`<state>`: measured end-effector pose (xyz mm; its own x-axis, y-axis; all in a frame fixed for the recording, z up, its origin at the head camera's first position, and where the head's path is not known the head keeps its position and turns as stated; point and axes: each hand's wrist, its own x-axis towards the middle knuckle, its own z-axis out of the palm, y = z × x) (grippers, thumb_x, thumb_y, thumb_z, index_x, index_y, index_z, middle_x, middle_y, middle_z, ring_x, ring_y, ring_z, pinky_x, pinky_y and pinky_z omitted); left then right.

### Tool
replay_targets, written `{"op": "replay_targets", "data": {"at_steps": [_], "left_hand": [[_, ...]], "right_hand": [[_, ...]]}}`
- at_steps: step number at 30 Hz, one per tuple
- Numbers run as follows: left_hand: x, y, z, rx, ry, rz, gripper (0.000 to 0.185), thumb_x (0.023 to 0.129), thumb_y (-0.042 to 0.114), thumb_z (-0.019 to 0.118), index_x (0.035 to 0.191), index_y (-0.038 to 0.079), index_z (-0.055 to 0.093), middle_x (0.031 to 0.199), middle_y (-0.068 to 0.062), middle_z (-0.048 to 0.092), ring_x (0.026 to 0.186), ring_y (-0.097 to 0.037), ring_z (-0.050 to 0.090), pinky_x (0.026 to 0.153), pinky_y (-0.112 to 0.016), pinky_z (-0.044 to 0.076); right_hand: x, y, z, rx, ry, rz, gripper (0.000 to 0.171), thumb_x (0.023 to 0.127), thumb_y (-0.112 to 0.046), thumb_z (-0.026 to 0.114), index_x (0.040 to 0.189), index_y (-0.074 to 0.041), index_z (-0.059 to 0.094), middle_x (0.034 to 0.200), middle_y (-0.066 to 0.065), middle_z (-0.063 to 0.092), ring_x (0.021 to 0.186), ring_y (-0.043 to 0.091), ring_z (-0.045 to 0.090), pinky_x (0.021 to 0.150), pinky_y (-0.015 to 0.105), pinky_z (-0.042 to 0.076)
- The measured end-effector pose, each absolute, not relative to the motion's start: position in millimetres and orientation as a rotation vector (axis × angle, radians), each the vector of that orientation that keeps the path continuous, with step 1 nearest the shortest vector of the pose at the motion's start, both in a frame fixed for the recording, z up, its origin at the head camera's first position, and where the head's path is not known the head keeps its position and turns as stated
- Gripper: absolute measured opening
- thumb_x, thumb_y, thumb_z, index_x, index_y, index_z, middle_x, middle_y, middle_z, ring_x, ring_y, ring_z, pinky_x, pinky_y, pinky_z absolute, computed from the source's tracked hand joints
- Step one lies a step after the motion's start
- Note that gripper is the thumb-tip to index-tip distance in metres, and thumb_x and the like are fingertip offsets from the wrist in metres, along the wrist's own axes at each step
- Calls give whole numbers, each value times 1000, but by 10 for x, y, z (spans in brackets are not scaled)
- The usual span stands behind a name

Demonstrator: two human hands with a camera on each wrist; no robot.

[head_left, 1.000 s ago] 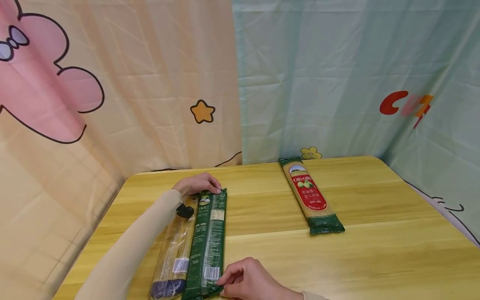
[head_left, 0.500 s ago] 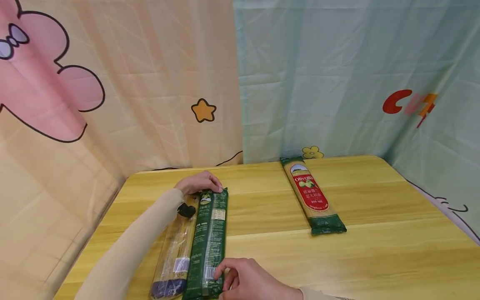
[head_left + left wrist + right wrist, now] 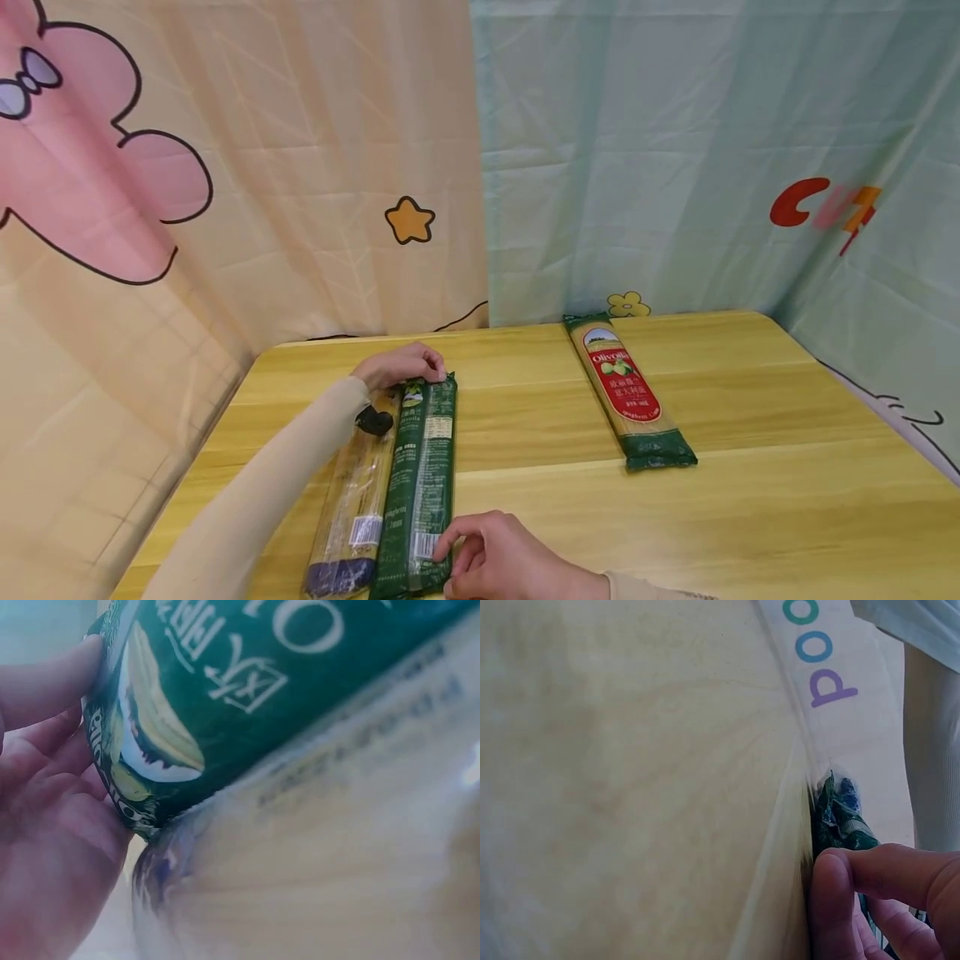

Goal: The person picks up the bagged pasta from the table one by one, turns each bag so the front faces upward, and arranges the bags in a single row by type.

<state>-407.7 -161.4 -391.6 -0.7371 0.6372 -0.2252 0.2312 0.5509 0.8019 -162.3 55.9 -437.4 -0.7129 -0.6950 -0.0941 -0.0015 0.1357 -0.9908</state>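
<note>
Lengthwise on the left of the worktop [image 3: 750,517] lie two spaghetti packets touching side by side: the green packet [image 3: 420,475] and the clear packet [image 3: 352,508]. The left hand [image 3: 401,367] curls its fingers over their far ends, and the right hand [image 3: 498,562] pinches the green packet's near corner. Such long, thin packs are probably light but brittle, with slippery film, so holding both ends seems safest. A third, red-labelled packet [image 3: 626,392] lies well apart to the right, making three in all.

pasta packets: 3 [image 3: 417,487] [image 3: 352,500] [image 3: 628,392] | table: 1 [image 3: 750,500] | hands: 2 [image 3: 401,367] [image 3: 502,562]
</note>
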Motion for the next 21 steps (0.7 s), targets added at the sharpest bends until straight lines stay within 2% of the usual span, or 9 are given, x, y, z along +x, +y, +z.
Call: {"op": "replay_targets", "data": {"at_steps": [9, 13, 17, 21], "left_hand": [[-4082, -1615, -3858, 683, 2220, 1073, 14, 95, 0, 50, 84, 4, 57, 82, -4, 49, 78, -20, 44, 80, -36, 38], [-4076, -1567, -3818, 670, 2223, 1075, 14, 96, 4, 54, 84, 4, 48, 82, -5, 42, 82, -20, 44, 79, -37, 35], [-4062, -1522, -3813, 627, 2238, 1079, 15, 96, 12, 61, 99, 3, 50, 98, -7, 48, 94, -21, 48, 82, -38, 38], [-4057, -1514, -3878, 572, 2228, 1094, 28, 94, 14, 64, 117, 0, 57, 122, -10, 54, 113, -25, 52, 95, -40, 42]], "right_hand": [[-1636, 540, -4376, -656, 1853, -1630, 18, 88, 0, 69, 104, -9, 71, 75, -1, 65, 68, 10, 63, 68, 22, 52], [-1662, 538, -4373, -657, 1863, -1627, 17, 88, -2, 70, 103, -10, 71, 75, -2, 66, 68, 9, 63, 69, 22, 52], [-1668, 543, -4381, -658, 1855, -1626, 17, 89, -3, 69, 104, -10, 71, 76, -2, 65, 68, 9, 63, 69, 23, 52], [-1646, 556, -4401, -676, 1825, -1631, 18, 90, 0, 67, 106, -8, 70, 76, -3, 64, 67, 8, 61, 68, 22, 51]]}}
